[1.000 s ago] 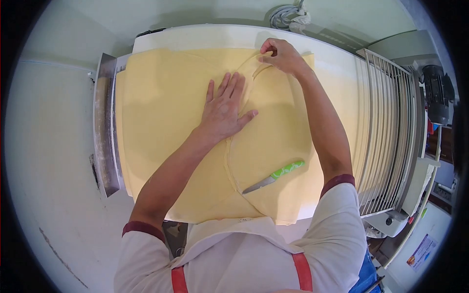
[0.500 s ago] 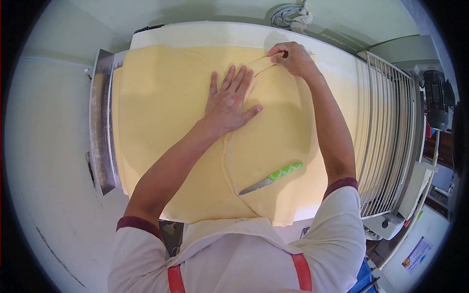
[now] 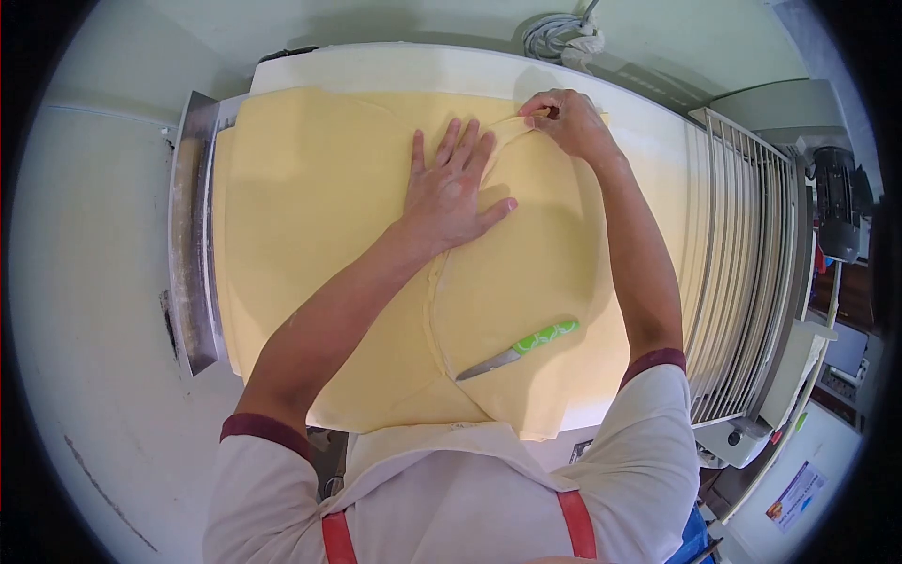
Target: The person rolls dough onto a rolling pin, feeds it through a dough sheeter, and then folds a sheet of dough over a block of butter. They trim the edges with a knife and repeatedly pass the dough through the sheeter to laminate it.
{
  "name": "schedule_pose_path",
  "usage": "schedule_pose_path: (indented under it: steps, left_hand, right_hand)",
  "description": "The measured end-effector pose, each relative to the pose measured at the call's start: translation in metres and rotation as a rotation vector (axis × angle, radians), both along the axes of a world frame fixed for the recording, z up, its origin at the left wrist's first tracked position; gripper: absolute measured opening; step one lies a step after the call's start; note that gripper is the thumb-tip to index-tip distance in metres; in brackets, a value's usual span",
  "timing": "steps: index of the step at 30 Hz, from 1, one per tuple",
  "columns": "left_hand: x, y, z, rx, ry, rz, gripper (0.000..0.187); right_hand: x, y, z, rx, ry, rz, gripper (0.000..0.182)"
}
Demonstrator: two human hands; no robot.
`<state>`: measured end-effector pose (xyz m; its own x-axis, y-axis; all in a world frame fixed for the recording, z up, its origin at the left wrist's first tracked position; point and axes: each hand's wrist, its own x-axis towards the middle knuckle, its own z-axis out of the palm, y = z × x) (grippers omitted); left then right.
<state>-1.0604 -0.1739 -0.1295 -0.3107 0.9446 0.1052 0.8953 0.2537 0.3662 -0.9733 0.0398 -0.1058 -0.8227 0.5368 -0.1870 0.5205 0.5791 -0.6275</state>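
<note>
Dough [image 3: 319, 235] is what I am watching most closely: a wide, thin yellow sheet covering nearly the whole white counter [image 3: 395, 66], draped over its near edge. A curved cut runs through it from the far edge down toward the near edge, marking off a rounded piece [image 3: 526, 282] on the right half.

At the far end of that cut my right hand [image 3: 568, 120] is pinched shut on a thin strip [image 3: 507, 124] of dough, lifting it slightly off the sheet. My left hand [image 3: 456, 193] lies flat with fingers spread apart, pressing on the sheet just left of the cut and holding nothing.

I judge tearing to be the main risk: the strip looks narrow and soft, so a sharp or sideways pull could snap it or stretch the rounded piece out of shape. If the left hand eases its pressure, the whole sheet could drag and wrinkle toward the far edge.

A knife [image 3: 517, 350] with a green patterned handle lies loose on the rounded piece near the near edge, blade pointing toward me. Any shifting of the dough could slide it off that edge. A metal rack [image 3: 742, 263] of bars stands along the right edge.
</note>
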Motion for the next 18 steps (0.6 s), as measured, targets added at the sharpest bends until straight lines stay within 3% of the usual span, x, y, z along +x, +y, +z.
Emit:
schedule_pose_path:
  steps: [12,16,18]
  left_hand:
    - [0.002,0.018,-0.007,-0.05,0.031,-0.063,0.077]
    - [0.001,-0.022,0.012,0.017,-0.135,-0.023,0.081]
    - [0.011,-0.059,0.009,-0.107,-0.072,-0.034,0.082]
  right_hand:
    - [0.019,0.008,-0.008,0.16,0.087,0.047,0.018]
    - [0.031,0.003,-0.005,0.386,0.08,0.154,0.033]
    - [0.04,-0.006,-0.002,0.488,0.018,0.167,0.042]
